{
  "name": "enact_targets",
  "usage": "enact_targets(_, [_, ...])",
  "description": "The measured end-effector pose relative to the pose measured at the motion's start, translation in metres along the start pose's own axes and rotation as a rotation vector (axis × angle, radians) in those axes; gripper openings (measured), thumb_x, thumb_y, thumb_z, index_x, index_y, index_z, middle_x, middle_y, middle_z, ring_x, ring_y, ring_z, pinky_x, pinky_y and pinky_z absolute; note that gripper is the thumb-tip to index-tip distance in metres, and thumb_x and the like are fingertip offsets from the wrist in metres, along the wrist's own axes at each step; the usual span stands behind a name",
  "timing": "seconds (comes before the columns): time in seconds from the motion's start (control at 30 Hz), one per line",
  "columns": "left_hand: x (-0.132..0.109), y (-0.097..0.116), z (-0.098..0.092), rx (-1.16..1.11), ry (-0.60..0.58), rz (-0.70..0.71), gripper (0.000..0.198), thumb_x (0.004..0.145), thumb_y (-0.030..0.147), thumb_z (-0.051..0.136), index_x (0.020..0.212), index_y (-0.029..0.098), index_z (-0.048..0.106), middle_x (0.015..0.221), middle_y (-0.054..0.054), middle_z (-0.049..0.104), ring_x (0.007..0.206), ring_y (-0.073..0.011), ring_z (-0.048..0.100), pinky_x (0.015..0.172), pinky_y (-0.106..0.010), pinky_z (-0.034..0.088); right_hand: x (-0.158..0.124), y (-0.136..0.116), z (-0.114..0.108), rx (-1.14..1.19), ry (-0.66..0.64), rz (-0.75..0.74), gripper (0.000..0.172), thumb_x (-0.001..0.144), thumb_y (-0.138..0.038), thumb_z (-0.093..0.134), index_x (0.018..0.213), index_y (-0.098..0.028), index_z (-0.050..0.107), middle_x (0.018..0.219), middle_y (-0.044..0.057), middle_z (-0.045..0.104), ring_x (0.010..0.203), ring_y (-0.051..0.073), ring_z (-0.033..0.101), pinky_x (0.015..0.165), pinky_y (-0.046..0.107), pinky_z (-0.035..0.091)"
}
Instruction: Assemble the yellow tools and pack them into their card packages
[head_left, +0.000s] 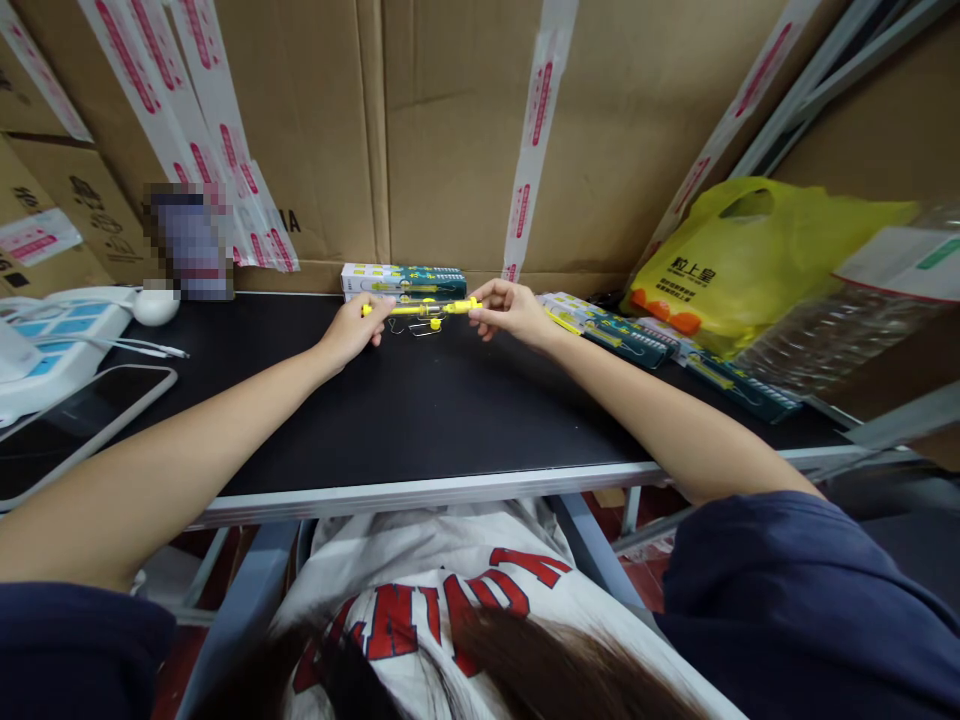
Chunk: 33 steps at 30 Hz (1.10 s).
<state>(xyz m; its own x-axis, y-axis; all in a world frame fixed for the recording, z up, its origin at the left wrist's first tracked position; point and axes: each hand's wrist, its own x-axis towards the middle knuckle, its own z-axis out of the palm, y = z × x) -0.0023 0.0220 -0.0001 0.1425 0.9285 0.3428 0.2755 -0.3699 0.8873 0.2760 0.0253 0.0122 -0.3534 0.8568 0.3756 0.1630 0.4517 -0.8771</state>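
Observation:
A slim yellow rod-shaped tool (409,309) with thin metal wire parts is held level above the black tabletop (420,410). My left hand (354,330) is closed around its left end, thumb along the top. The fingers of my right hand (511,312) pinch the thicker yellow right end. Below the middle hang bent wires and a small yellow knob (435,324). Just behind the tool lies a white and green printed box (405,272) with yellow tools pictured on it. To the right of my right hand is a similar box (611,335).
Another printed box (739,385) lies farther right, near a yellow plastic bag (720,265) and a clear ribbed plastic container (847,310). At left are a phone (82,425), a power strip (82,330) and white cables. A tall cardboard sheet (450,140) closes off the back.

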Motion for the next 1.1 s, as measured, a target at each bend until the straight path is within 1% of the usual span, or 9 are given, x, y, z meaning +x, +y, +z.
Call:
enact_targets(0.2, [0.0,-0.004,-0.005,0.277,-0.001,0.146,0.017,0.097,0.04,0.05,0.094,0.023,0.052,0.064,0.005,0.05,0.052,-0.011,0.05,0.06,-0.027,0.041,0.001,0.007,0.002,0.022,-0.01,0.025,0.064,0.058,-0.056,0.089,0.095,-0.018,0.054,0.073,-0.001,0.069,0.056,0.01,0.065,0.05,0.023,0.058])
enact_targets(0.27, [-0.002,-0.002,-0.006,0.357,0.002,0.206,0.017,0.097,0.038,0.048,0.099,0.022,0.054,0.073,0.002,0.057,0.063,-0.0136,0.055,0.067,-0.029,0.044,0.001,0.009,0.002,0.019,-0.02,0.031,0.063,0.059,-0.056,0.089,0.094,-0.018,0.053,0.072,-0.002,0.069,0.056,0.009,0.065,0.05,0.023,0.058])
enact_targets(0.37, [-0.003,0.0,-0.005,0.448,-0.016,0.321,0.019,0.097,0.03,0.044,0.1,0.02,0.059,0.095,-0.005,0.066,0.089,-0.0188,0.061,0.084,-0.032,0.045,0.0,0.01,0.002,0.007,-0.039,0.033,0.06,0.061,-0.055,0.088,0.095,-0.019,0.053,0.072,-0.002,0.068,0.058,0.01,0.065,0.051,0.023,0.058])
enact_targets(0.47, [-0.004,0.0,-0.005,0.494,-0.046,0.395,0.022,0.095,0.034,0.048,0.099,0.02,0.063,0.107,-0.007,0.069,0.102,-0.0221,0.061,0.093,-0.035,0.044,0.0,0.01,0.003,-0.005,-0.034,0.03,0.058,0.064,-0.054,0.087,0.095,-0.02,0.052,0.074,-0.001,0.068,0.058,0.009,0.064,0.051,0.023,0.057])
enact_targets(0.6, [-0.003,-0.001,-0.005,0.489,-0.052,0.367,0.029,0.085,0.045,0.066,0.102,0.021,0.068,0.108,-0.006,0.072,0.099,-0.0227,0.063,0.091,-0.035,0.045,-0.001,0.006,0.007,-0.003,-0.007,-0.009,0.056,0.067,-0.053,0.085,0.097,-0.02,0.05,0.075,-0.002,0.065,0.058,0.008,0.062,0.051,0.022,0.056])
enact_targets(0.7, [-0.001,-0.002,-0.004,0.426,-0.036,0.313,0.027,0.086,0.043,0.065,0.098,0.019,0.068,0.099,-0.005,0.073,0.091,-0.0207,0.064,0.087,-0.034,0.045,-0.003,0.001,0.011,0.025,0.014,-0.037,0.057,0.068,-0.051,0.085,0.101,-0.02,0.05,0.075,-0.003,0.062,0.059,0.008,0.062,0.051,0.022,0.055])
enact_targets(0.83, [0.001,-0.003,-0.002,0.351,-0.048,0.319,0.024,0.085,0.041,0.064,0.091,0.019,0.066,0.09,-0.003,0.071,0.086,-0.0184,0.063,0.084,-0.031,0.045,-0.004,-0.005,0.015,0.067,0.037,-0.021,0.061,0.066,-0.046,0.087,0.108,-0.02,0.052,0.08,-0.003,0.064,0.059,0.007,0.061,0.051,0.021,0.055])
enact_targets(0.93, [0.001,-0.003,-0.002,0.331,-0.038,0.308,0.022,0.085,0.041,0.064,0.089,0.019,0.065,0.088,-0.002,0.07,0.085,-0.0179,0.062,0.083,-0.031,0.045,-0.004,-0.006,0.014,0.096,0.042,0.0,0.064,0.064,-0.044,0.088,0.111,-0.02,0.051,0.078,-0.004,0.064,0.06,0.008,0.061,0.051,0.021,0.055])
enact_targets(1.1, [0.002,-0.002,-0.003,0.343,-0.017,0.278,0.021,0.084,0.04,0.065,0.088,0.019,0.065,0.089,-0.002,0.069,0.085,-0.0178,0.06,0.083,-0.031,0.044,-0.005,-0.007,0.012,0.13,0.058,0.019,0.058,0.071,-0.054,0.083,0.104,-0.021,0.049,0.081,-0.002,0.067,0.061,0.009,0.063,0.052,0.022,0.056])
